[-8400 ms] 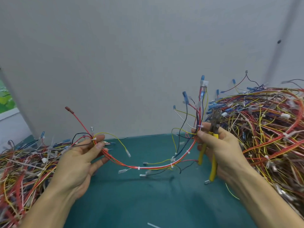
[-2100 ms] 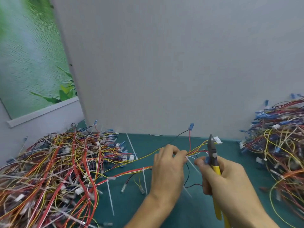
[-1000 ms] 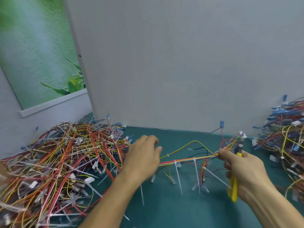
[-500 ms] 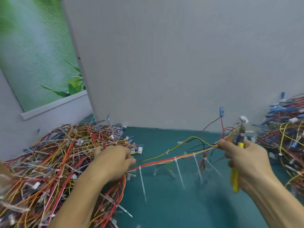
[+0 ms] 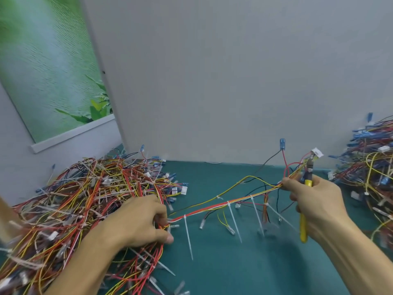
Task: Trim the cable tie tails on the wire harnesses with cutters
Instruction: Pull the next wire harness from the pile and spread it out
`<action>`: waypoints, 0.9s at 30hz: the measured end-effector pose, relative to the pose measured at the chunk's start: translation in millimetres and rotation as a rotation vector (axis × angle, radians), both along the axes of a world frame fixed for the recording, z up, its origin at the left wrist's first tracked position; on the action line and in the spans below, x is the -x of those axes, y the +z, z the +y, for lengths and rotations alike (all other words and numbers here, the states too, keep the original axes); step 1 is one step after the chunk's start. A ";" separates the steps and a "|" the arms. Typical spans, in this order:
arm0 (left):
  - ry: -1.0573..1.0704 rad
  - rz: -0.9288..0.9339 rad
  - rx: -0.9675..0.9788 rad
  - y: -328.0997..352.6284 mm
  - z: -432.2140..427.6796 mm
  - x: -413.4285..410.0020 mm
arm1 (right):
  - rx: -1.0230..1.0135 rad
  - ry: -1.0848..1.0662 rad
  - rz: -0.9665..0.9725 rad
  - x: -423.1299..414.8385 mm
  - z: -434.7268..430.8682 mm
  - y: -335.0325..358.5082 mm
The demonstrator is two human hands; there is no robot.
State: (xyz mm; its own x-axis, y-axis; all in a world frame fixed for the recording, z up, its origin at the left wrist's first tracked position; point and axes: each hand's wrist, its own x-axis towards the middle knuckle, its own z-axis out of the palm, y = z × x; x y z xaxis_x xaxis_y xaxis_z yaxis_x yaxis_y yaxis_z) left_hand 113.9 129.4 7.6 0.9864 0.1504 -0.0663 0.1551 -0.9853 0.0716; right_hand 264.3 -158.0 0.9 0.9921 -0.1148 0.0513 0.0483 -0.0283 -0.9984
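A wire harness (image 5: 223, 204) of red, yellow and black wires stretches between my two hands above the green table. Several long white cable tie tails (image 5: 188, 237) hang down from it. My left hand (image 5: 140, 220) grips the harness's left end at the edge of the big pile. My right hand (image 5: 316, 199) pinches the right end between thumb and finger and also holds yellow-handled cutters (image 5: 304, 211), jaws pointing up beside a white connector (image 5: 317, 152).
A large pile of harnesses with untrimmed ties (image 5: 74, 209) covers the left of the table (image 5: 223, 262). Another harness pile (image 5: 370, 171) lies at the right edge. A grey partition (image 5: 212, 81) stands close behind.
My left hand slid left along the harness to the pile's edge and closed on the wires. The harness now hangs taut between both hands; the right hand barely moved.
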 end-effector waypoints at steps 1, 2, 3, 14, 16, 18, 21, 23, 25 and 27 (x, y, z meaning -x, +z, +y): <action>-0.005 -0.008 0.007 0.3 2.3 0.1 | 0.009 -0.002 -0.004 -0.1 0.1 0.4; -0.009 -0.017 0.016 0.7 4.7 0.4 | 0.013 -0.003 -0.005 0.2 0.2 0.6; -0.012 -0.026 0.025 1.2 7.3 1.5 | 0.011 -0.001 -0.004 0.5 -0.3 -0.1; 0.007 -0.123 0.125 1.5 31.9 23.2 | -0.195 -0.190 0.068 -21.6 -31.7 3.4; -0.002 -0.110 0.094 -1.9 25.0 18.2 | -0.158 -0.147 0.061 -23.4 -33.2 2.1; 0.032 -0.088 0.091 -5.2 18.6 14.7 | -0.107 -0.037 0.069 -21.8 -28.6 2.1; 0.064 -0.075 0.027 -8.6 15.8 14.2 | -0.084 0.004 0.062 -22.6 -26.9 4.7; 0.073 -0.102 -0.092 -10.0 11.1 15.7 | -0.094 -0.013 0.054 -23.8 -28.9 5.7; 0.065 -0.151 -0.209 -12.1 3.6 16.4 | -0.092 -0.019 0.049 -24.0 -29.7 5.4; 0.048 -0.153 -0.284 -15.2 -1.2 17.5 | -0.086 -0.015 0.043 -23.2 -29.2 4.9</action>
State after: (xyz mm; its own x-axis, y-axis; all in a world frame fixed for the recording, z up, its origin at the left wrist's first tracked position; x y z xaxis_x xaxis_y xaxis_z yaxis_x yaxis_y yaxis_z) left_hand 96.4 128.3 -7.6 0.9730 0.1883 0.1336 0.2106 -0.9610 -0.1791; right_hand 287.5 -187.2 5.8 0.9913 -0.1314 -0.0018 0.0057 0.0573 -0.9983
